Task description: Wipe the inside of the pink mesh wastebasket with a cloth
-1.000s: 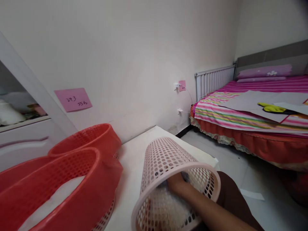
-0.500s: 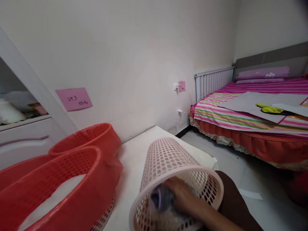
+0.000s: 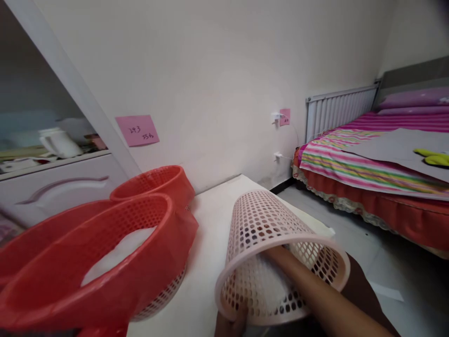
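Observation:
A pale pink perforated basket [image 3: 266, 220] lies on its side on the white tabletop [image 3: 213, 215], its mouth towards me. My right hand [image 3: 280, 256] reaches deep into it. The forearm passes through the mouth, and the fingers are hidden against the basket's far end. My left hand [image 3: 229, 326] shows only as fingertips at the bottom edge of the view, gripping the basket's lower rim from beneath.
Two red mesh baskets, a near one [image 3: 105, 262] and a far one [image 3: 154, 180], stand to the left. Behind are a white cabinet with a jug [image 3: 59, 142] and a pink note [image 3: 137, 130] on the wall. A radiator [image 3: 336, 110] and a striped bed [image 3: 358, 164] are at the right.
My right hand has gone from the basket's mouth, where it held a dark cloth, deep inside, and the cloth is out of sight. My left hand has appeared at the rim. The view has swung left.

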`<state>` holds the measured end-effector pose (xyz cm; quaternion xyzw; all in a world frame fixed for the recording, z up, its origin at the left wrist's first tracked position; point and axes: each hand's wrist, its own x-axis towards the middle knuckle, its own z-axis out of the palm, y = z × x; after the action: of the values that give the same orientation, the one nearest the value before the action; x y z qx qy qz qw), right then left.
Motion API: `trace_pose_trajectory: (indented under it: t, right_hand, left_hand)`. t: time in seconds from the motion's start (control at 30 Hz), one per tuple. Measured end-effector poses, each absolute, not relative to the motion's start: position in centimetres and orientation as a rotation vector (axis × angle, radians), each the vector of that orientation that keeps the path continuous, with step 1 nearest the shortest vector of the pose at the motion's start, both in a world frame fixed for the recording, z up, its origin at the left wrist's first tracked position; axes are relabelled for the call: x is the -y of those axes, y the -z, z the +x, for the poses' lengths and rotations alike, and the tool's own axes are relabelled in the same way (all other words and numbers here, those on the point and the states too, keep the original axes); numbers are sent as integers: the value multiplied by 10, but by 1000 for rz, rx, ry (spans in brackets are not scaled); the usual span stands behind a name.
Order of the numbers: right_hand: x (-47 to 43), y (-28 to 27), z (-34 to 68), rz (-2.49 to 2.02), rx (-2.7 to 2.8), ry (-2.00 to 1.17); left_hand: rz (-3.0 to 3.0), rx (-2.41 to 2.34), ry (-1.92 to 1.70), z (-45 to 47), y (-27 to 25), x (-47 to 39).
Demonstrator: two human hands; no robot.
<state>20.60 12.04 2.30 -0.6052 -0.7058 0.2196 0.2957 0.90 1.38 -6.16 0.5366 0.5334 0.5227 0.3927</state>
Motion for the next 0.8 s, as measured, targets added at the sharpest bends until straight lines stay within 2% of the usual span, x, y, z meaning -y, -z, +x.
trace_pose_trajectory:
  t: [0.2,0.37,0.43,0.5,0.63,0.8]
  right_hand:
    - [-34,-5,193,-1636,2218,-577]
    - [14,-10,200,-1420,2368,-822]
    - [7,-20,209,-1289,2292,-850]
    - [-12,-30,218,-1302,2173,-708]
    - [-60,-40,229,-1635,1976,-409]
    - [-77,-26,219,-1805,2005,-386]
  left_hand:
    - [1220,-1404,-1302,10,45,-7]
    - [1185,-1428,-1277,9,43,-8]
    - [1201,-1410,-1273,9,41,-9]
    - [1228,-1374,-1272,10,37,-8]
    - [1241,-1350,-1237,11,29,-4]
    - [1268,-1320,-1183,11,27,2]
